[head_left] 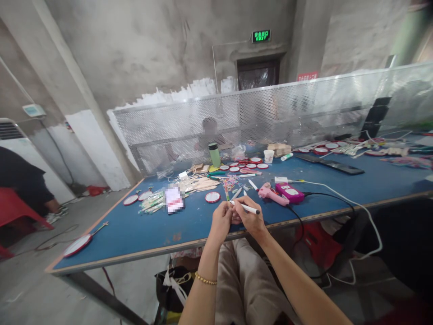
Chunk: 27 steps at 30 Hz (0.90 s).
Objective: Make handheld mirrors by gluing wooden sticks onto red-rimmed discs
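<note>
- The right hand pinches a pen, white-barrelled with a dark end that points out to the right; its fingers are curled narrow about the barrel.
- The left hand meets it at the pen's other end, fingertips closed together there; whether they grip the pen's tip, a cap or some small piece I cannot tell, as the fingers hide it.
- Both hands hover at the near edge of the table, above the person's lap, with the pen clear of the blue top.
- As a judgement: the work looks midway. Several round, red-rimmed discs lie finished or half-finished beyond the fingertips, and loose stock is unused.
- Just past the fingers and to their right lies a pink glue gun, smooth plastic, beside a magenta box; a black cord runs off the edge.
- Beyond and left of the fingers: a heap of pale flat wooden sticks, and small coloured loops, thin and rubbery-looking.
- Further off stands a green cylindrical bottle and a white cup.
- Far left of the hands, one disc on a stick handle lies alone.
- The table top is matt blue with a wooden edge; a perforated metal screen backs it.
</note>
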Tool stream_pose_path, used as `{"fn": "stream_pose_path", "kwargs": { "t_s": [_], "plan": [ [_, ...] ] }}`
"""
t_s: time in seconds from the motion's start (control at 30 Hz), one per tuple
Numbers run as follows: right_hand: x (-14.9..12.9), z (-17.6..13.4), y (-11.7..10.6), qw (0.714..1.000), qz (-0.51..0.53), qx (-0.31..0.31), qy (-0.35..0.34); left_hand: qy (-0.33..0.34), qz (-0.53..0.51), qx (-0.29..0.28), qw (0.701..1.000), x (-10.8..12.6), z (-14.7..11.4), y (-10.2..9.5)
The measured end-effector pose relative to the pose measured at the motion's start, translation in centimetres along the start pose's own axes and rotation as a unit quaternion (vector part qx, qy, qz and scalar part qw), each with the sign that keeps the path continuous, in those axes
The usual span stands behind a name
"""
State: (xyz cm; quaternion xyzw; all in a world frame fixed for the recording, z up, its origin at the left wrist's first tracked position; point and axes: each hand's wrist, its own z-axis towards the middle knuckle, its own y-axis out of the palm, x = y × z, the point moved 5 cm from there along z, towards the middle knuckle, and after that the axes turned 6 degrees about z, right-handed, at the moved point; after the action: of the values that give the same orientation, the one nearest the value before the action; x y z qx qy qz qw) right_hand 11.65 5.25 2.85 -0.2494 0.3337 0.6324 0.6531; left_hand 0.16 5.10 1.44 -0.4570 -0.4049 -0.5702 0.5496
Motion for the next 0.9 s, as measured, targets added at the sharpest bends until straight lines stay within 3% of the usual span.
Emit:
{"fn": "stream_pose_path", "kwargs": {
  "t_s": [0.57,0.9],
  "plan": [
    [0.03,-0.03,-0.09,1.0,0.008,0.024,0.008,-0.017,-0.026,-0.009,0.999,0.05,-0.08,0.13],
    [-0.06,-0.12,0.03,1.0,0.006,0.005,0.004,-0.008,-0.013,0.002,1.0,0.27,-0.2,0.04]
  ]
}}
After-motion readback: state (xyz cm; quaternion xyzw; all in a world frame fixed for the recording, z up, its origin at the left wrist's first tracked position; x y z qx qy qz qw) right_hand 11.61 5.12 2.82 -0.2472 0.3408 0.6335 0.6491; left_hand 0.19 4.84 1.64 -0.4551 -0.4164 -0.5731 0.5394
